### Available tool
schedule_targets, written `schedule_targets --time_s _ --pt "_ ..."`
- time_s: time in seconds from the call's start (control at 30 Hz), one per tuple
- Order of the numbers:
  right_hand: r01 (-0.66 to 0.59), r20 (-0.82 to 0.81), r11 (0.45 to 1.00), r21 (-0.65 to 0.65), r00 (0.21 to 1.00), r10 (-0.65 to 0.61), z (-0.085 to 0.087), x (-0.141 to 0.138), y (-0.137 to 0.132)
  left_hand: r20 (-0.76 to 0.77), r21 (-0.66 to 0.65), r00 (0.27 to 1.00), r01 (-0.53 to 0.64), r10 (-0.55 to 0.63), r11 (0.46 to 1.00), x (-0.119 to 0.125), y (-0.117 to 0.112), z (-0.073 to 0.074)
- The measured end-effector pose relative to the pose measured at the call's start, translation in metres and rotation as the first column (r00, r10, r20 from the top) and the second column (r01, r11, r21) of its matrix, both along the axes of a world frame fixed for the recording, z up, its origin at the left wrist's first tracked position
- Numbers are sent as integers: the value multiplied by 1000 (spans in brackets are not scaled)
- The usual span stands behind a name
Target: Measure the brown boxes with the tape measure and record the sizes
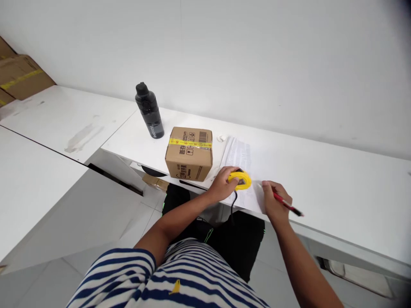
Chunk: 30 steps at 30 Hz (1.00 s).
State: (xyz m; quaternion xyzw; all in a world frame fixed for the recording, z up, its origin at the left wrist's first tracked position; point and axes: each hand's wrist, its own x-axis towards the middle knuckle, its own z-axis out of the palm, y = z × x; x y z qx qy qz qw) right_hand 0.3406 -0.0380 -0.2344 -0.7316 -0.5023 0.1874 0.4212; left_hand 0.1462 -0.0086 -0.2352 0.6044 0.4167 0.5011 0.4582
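yellow tape measure [245, 181], black strap [234, 202]

Yellow tape measure [244, 180]; red pen [283, 200]; blue-and-white-striped shirt [192, 273]

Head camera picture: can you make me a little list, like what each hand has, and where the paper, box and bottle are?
Left hand: holds a yellow tape measure
Right hand: holds a red pen or pencil
Paper: printed sheets on the white table, between the box and the right hand
Box: brown cardboard, yellow tape across the top, left of the paper
Bottle: dark, upright, behind and left of the box
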Motion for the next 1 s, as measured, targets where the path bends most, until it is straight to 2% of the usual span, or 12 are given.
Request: schedule_targets --time_s 0.13,0.27,0.33,0.4,0.43,0.53,0.6,0.7,0.77,0.8,0.87,1.0 --pt "11 72 999 46 997 -14 -11 5 17 -108 179 993 69 -50 981 -1 2 -8" --pt "-164 -141 986 14 976 165 5 5 11 -159 280 987 51 -6 959 -9 -14 5" --pt "-410 -279 909 72 867 413 22 -7 -5 -154 364 988 44 13 930 -18 -27 22" --pt "-655 -381 734 181 641 666 41 -28 -23 -138 482 990 39 32 875 -30 -41 46" --pt "-691 -398 680 245 568 721 50 -40 -31 -136 546 990 46 34 836 -38 -47 60" --pt "-564 -332 719 406 642 691 79 -75 -38 -195 667 980 101 42 738 -66 -61 102" --pt "-543 -205 681 491 688 696 99 -95 -32 -239 609 964 55 117 791 -90 -71 126" --pt "-687 55 462 561 587 808 128 -116 -17 -267 333 946 -90 186 939 -128 -88 153" --pt "-755 189 334 563 512 838 139 -126 -13 -245 100 967 -50 73 994 -153 -92 167" --pt "-771 242 312 556 509 826 140 -131 -14 -221 -1 975 10 -10 1000 -165 -88 174" --pt "-763 333 371 530 589 736 133 -140 -24 -196 -117 969 132 -154 984 -188 -66 190" --pt "-492 381 692 529 866 325 98 -164 -58 -346 -33 914 213 -211 976 -216 34 219"
